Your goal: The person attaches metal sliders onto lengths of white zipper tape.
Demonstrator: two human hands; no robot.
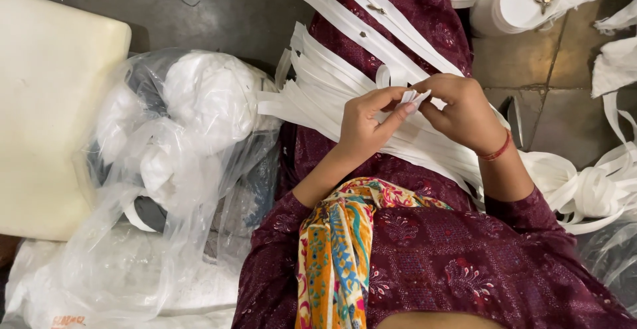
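left hand [363, 125] and right hand [464, 113], fingers [398, 113] pinching white tape end [417, 96] (between both thumbs), over lap

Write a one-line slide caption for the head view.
Left hand and right hand pinch the end of a white zipper tape over a lap draped with white tapes, beside a clear plastic bag.

Grey stone-tiled floor [551, 70] (joints visible at right); a cream foam block [46, 103] lies at left.
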